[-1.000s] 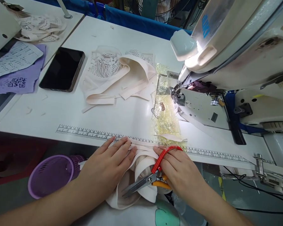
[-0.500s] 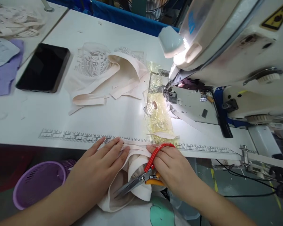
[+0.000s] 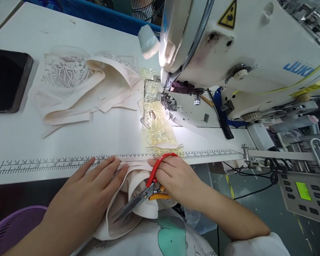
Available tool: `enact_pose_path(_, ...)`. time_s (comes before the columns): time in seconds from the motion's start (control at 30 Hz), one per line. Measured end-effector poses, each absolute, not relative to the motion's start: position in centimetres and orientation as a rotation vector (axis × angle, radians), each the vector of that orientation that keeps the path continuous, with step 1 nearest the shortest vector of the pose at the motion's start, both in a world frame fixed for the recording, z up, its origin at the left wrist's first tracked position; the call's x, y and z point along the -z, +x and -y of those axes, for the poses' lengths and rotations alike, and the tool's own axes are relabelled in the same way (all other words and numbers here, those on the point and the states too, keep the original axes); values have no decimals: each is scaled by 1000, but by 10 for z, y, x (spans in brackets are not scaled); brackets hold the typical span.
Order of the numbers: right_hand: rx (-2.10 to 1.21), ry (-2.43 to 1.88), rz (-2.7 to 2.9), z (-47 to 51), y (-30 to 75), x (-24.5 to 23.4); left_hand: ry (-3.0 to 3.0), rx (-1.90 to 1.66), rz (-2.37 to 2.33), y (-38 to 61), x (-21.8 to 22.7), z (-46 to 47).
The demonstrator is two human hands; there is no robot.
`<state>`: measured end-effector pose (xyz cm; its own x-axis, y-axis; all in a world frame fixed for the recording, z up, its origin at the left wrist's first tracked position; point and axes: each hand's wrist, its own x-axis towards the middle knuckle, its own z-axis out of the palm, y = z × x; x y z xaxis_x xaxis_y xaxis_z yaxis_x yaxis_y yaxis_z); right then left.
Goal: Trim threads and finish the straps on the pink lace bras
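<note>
A cream fabric piece (image 3: 138,192) hangs over the table's front edge, its upper strip lying along a printed ruler (image 3: 202,154). My left hand (image 3: 96,188) lies with fingers stretched out, pressing the strip's left end against the edge. My right hand (image 3: 177,177) is closed around scissors (image 3: 138,202) with red and orange handles; its fingertips also touch the strip's right end. The scissor blades point down and left over the hanging fabric. How the thumb and lower fingers of my right hand sit in the handles is partly hidden.
A sewing machine (image 3: 197,53) with its lamp lit stands at the right. Cream and lace fabric (image 3: 77,92) lies on the table beside a black phone (image 3: 8,80). A purple basket (image 3: 18,227) sits below left; a control panel (image 3: 304,193) is at far right.
The view has swung to the right, so the scene shifts left and the control panel comes into sight. Both hands, the strip and the scissors keep nearly the same arrangement.
</note>
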<state>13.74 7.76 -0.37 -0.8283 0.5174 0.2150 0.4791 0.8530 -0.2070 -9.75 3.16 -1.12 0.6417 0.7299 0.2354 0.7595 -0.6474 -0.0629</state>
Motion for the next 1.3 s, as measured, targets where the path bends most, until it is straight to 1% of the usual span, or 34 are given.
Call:
enact_pose_path(0.3,-233,-697,2733,-76,140,12,-2656,276,1249,-92,3,-30)
enact_pose_path(0.4,-337,-649,2749,-79,143,8,-2644,271,1292,-91,3,-28)
enact_pose_path(0.5,-532,-672,2782,-84,145,-4,-2662,243,1402,-90,3,-26)
enact_pose_path(0.6,-845,-805,2757,-93,142,-20,-2702,163,1512,-89,2,-24)
enact_pose_path(0.67,-1012,-977,2710,-100,136,-27,-2721,109,1541,-88,0,-24)
enact_pose_path(0.73,-1011,-1184,2665,-104,126,-28,-2721,102,1562,-87,-2,-23)
enact_pose_path(0.83,-818,-1341,2623,-103,107,-22,-2729,169,1625,-87,-1,-23)
enact_pose_path(0.9,-742,-1345,2595,-98,97,-20,-2725,357,1693,-92,1,-20)
enact_pose_path(1.0,-709,-1251,2475,-87,88,-29,-2454,885,1918,-109,6,-2)
enact_pose_path(1.1,-603,-1081,2373,-78,81,-53,-1997,1335,2256,-128,21,35)
enact_pose_path(1.17,-502,-947,2336,-73,73,-74,-1834,1603,2547,-136,37,65)
enact_pose_path(1.23,-419,-803,2321,-67,56,-96,-1822,1819,2804,-138,58,92)
enact_pose_path(1.3,-375,-726,2306,-61,30,-117,-2150,2018,2807,-133,78,110)
